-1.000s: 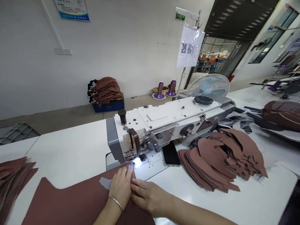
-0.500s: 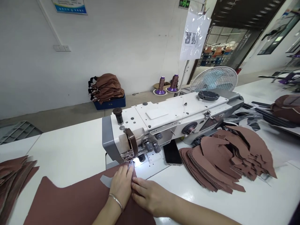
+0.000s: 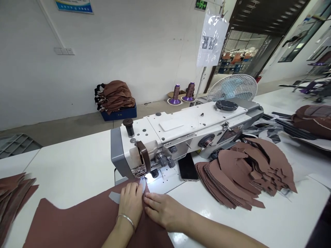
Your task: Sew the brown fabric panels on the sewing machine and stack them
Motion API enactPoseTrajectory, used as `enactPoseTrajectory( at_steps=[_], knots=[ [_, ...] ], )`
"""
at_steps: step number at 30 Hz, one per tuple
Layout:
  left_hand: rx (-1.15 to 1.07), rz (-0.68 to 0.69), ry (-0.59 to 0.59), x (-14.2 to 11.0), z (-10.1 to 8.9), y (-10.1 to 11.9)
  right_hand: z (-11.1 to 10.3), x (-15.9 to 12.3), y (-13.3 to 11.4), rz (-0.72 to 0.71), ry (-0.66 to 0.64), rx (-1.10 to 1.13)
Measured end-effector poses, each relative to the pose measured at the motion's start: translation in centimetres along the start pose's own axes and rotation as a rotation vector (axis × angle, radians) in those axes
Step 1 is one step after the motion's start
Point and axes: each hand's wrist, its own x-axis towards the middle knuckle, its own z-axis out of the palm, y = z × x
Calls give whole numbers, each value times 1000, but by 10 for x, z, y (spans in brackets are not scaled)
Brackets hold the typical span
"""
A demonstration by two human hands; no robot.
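Observation:
A large brown fabric panel [image 3: 74, 224] lies across the front of the table, its narrow far end under the needle area of a white sewing machine [image 3: 173, 127]. My left hand [image 3: 130, 203], with a silver bangle at the wrist, presses on the panel just before the needle, its fingers closed and bent. Beside its fingertips a pale grey strip [image 3: 143, 184] runs toward the needle. Another grey patch [image 3: 114, 197] shows left of that hand. My right hand [image 3: 164, 210] grips the panel's right side, fingers together, thumb hidden.
Stacked brown cut pieces [image 3: 232, 179] lie to the right, near a black phone [image 3: 188, 167]. More brown pieces [image 3: 15, 196] sit at the left edge. Behind the machine stand two thread cones [image 3: 176, 94], a fan [image 3: 232, 88] and a blue crate [image 3: 120, 113] of brown items.
The whole view has shifted slightly. Both hands keep their places on the panel near the needle, and the left fingertips sit a little farther back from it.

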Motion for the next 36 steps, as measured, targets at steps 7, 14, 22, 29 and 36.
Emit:
enactPoseTrajectory(
  at_steps=[7,14,22,29,36],
  knots=[
    [47,150,159,-13,3,3,-3,-3,-10,22,24,8],
    [58,180,242,-1,0,2,6,0,-5,26,62,-6],
    [65,174,165,8,3,-4,17,6,1,59,81,-76],
    [36,303,169,14,-5,-32,10,-3,-5,34,76,-82],
    [-58,404,239,17,-4,-43,12,0,-6,26,110,-108]
  ],
)
